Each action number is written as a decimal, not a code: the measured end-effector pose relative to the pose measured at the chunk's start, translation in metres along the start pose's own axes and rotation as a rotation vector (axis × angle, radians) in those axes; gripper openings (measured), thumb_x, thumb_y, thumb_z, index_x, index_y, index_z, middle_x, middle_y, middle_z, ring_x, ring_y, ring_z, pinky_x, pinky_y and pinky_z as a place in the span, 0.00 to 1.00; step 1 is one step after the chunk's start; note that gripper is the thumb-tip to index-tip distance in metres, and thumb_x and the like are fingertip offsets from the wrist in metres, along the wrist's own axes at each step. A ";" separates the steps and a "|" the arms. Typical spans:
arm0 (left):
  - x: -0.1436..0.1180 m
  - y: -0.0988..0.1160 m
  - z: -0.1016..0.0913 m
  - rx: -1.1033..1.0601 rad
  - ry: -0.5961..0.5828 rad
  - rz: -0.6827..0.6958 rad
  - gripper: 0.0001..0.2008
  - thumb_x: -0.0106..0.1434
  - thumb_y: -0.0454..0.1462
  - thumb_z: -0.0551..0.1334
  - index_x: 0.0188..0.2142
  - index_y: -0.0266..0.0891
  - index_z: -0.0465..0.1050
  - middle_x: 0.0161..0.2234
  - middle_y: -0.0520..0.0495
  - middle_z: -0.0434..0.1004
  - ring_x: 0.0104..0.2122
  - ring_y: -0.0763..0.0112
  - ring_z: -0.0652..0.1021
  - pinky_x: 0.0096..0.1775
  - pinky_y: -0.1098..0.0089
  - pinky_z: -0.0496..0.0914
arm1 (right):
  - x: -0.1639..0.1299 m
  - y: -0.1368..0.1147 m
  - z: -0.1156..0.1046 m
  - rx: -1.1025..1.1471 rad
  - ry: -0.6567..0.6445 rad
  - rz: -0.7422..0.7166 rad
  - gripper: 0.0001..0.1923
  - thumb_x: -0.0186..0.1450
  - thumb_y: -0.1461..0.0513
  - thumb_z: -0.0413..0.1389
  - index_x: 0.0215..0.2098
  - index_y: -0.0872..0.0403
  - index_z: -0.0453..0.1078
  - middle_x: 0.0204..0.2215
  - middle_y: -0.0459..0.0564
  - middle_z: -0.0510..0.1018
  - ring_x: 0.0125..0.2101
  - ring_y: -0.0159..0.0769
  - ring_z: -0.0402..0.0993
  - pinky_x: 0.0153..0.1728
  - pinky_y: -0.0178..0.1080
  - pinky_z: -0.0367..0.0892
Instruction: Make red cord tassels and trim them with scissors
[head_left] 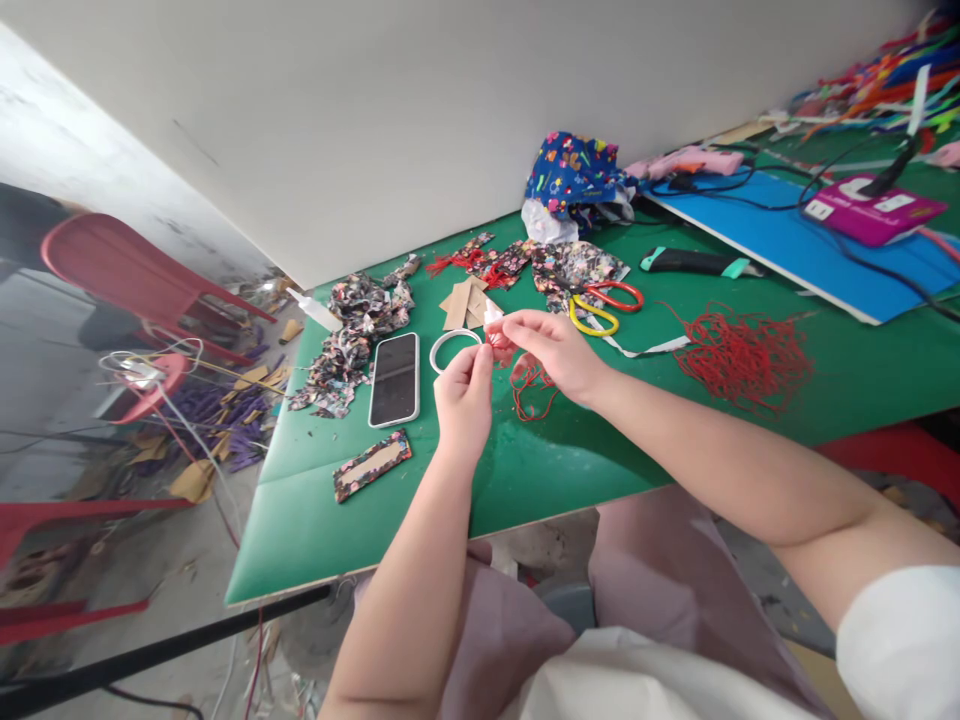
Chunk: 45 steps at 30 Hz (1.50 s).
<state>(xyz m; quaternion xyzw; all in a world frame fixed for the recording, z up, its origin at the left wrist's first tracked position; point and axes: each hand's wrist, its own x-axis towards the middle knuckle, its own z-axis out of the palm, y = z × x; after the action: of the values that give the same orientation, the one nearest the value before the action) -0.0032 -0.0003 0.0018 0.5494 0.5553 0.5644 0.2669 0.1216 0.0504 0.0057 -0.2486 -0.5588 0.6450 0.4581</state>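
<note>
My left hand (463,392) and my right hand (556,352) meet above the green table. Both are closed in a pinch on red string at the fingertips, and loose red strings (534,393) hang below my right hand. Just left of my left hand is a white ring (433,358), partly covered by its fingers. A phone (395,380) lies further left, with a floral-covered cardboard strip (373,466) in front of it. Bare cardboard pieces (461,303) lie beyond my hands. A white bottle tip (492,312) shows behind the fingertips.
Scissors (606,307) and a black-and-teal utility knife (697,263) lie beyond my right hand. A heap of red string (742,355) is at right. Floral fabric (371,310) and a white bottle (315,309) sit at left. A purple power strip (874,208) rests on a blue board (772,240).
</note>
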 end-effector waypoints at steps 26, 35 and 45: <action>0.000 -0.001 -0.001 -0.176 0.006 -0.124 0.15 0.59 0.47 0.58 0.29 0.38 0.73 0.12 0.59 0.50 0.12 0.81 0.53 0.16 0.74 0.46 | 0.002 0.006 0.001 -0.017 0.016 0.003 0.13 0.50 0.56 0.63 0.34 0.51 0.77 0.33 0.46 0.78 0.32 0.30 0.73 0.25 0.31 0.67; -0.002 0.003 -0.001 0.008 -0.042 -0.043 0.17 0.59 0.48 0.56 0.27 0.38 0.73 0.14 0.56 0.58 0.17 0.78 0.60 0.20 0.74 0.54 | 0.004 0.007 0.000 0.091 0.082 0.036 0.09 0.50 0.57 0.64 0.25 0.54 0.75 0.22 0.44 0.76 0.24 0.25 0.70 0.24 0.29 0.65; 0.000 0.002 -0.001 -0.407 -0.127 -0.231 0.13 0.58 0.46 0.60 0.26 0.39 0.68 0.13 0.60 0.47 0.13 0.83 0.50 0.16 0.76 0.44 | 0.002 0.011 0.004 0.082 0.025 0.026 0.11 0.50 0.57 0.64 0.32 0.50 0.77 0.31 0.46 0.78 0.31 0.28 0.71 0.27 0.31 0.66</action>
<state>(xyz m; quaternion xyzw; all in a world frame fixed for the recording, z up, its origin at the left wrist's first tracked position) -0.0030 -0.0014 0.0038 0.4513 0.4714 0.5947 0.4695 0.1144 0.0506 -0.0036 -0.2446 -0.5228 0.6702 0.4666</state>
